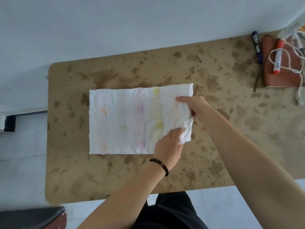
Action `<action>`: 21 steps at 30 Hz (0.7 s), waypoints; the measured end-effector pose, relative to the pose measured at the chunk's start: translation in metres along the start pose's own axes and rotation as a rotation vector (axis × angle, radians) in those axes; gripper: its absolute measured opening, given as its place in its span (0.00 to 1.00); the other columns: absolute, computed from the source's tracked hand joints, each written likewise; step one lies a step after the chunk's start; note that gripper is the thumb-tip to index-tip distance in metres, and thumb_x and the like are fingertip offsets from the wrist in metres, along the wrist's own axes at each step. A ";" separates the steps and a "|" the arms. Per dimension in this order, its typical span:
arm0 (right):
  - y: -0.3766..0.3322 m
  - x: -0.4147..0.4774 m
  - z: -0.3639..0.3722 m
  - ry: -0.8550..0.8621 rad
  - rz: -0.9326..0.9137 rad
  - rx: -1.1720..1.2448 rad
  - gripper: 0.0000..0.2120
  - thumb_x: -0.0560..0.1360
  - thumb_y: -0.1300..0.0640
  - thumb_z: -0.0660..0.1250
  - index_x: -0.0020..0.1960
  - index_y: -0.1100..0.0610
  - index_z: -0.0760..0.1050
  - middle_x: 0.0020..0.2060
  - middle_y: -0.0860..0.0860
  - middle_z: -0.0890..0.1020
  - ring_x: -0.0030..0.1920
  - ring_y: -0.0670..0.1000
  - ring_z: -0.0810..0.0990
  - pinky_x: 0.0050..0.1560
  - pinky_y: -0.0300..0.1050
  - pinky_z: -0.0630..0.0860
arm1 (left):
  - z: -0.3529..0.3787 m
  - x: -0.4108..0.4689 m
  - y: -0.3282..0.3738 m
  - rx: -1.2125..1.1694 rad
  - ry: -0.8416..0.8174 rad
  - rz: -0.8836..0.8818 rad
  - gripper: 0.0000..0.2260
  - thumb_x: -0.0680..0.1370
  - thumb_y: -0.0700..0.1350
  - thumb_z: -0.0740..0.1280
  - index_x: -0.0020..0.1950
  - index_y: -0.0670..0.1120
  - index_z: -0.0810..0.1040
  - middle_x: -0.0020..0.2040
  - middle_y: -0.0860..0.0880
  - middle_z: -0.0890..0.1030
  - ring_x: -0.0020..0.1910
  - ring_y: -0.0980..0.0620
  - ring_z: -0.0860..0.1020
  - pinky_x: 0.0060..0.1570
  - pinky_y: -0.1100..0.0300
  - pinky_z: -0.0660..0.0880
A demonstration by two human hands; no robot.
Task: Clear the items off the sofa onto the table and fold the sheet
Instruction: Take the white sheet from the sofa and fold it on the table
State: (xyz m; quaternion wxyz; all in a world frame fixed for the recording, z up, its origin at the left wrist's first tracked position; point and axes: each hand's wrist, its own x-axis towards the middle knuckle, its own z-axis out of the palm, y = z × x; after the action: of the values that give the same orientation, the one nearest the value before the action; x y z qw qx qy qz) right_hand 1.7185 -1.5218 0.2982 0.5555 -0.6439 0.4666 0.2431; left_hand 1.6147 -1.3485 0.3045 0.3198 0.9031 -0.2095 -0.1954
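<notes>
One folded sheet lies on one table. Two hands grip it: left, right. Upper right: two markers, blue and red.

Soft cloth on a mottled matt table.
The white sheet looks crinkled and faintly dyed; the table appears blotchy brown, unglossed.

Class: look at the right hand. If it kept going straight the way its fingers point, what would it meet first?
The right hand points left across the folded sheet, which it already grips; it would likely slide over that cloth first.
</notes>
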 end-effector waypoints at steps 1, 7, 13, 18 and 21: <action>-0.001 -0.005 0.003 -0.018 0.021 0.114 0.31 0.60 0.46 0.81 0.57 0.61 0.77 0.47 0.54 0.84 0.45 0.55 0.84 0.50 0.51 0.82 | -0.015 -0.009 0.001 -0.131 0.067 -0.074 0.17 0.77 0.42 0.66 0.64 0.51 0.67 0.53 0.55 0.78 0.41 0.54 0.78 0.39 0.61 0.76; -0.041 -0.062 0.088 -0.011 -0.163 0.357 0.15 0.67 0.52 0.76 0.50 0.56 0.77 0.49 0.54 0.84 0.47 0.54 0.84 0.52 0.52 0.82 | -0.111 -0.062 -0.044 -0.648 0.419 -0.501 0.05 0.76 0.42 0.69 0.48 0.50 0.77 0.44 0.55 0.81 0.41 0.59 0.78 0.40 0.68 0.75; -0.072 -0.101 0.241 -0.011 -0.503 -0.159 0.20 0.73 0.48 0.70 0.60 0.56 0.74 0.46 0.49 0.79 0.49 0.51 0.79 0.47 0.44 0.76 | -0.150 -0.103 -0.130 -1.074 0.542 -0.911 0.05 0.76 0.42 0.68 0.51 0.46 0.74 0.50 0.49 0.80 0.49 0.49 0.81 0.49 0.57 0.78; -0.059 -0.098 0.320 -0.268 -0.564 -0.631 0.37 0.76 0.41 0.67 0.78 0.55 0.58 0.68 0.52 0.74 0.68 0.54 0.71 0.65 0.48 0.71 | -0.155 -0.114 -0.196 -1.027 0.435 -1.122 0.06 0.79 0.44 0.65 0.55 0.45 0.74 0.47 0.51 0.77 0.45 0.52 0.77 0.53 0.54 0.78; -0.043 -0.108 0.311 -0.213 -0.646 -0.484 0.27 0.78 0.47 0.66 0.75 0.52 0.65 0.66 0.50 0.75 0.64 0.49 0.74 0.65 0.44 0.71 | -0.166 -0.119 -0.215 -0.885 0.389 -1.130 0.04 0.79 0.45 0.62 0.49 0.46 0.75 0.47 0.48 0.78 0.46 0.49 0.75 0.52 0.50 0.76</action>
State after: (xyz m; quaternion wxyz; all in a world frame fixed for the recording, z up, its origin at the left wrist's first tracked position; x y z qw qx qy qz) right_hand 1.7717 -1.1952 0.3264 0.4811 -0.8404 0.1098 0.2243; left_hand 1.6508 -1.0539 0.3083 0.5360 0.6782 0.4456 -0.2328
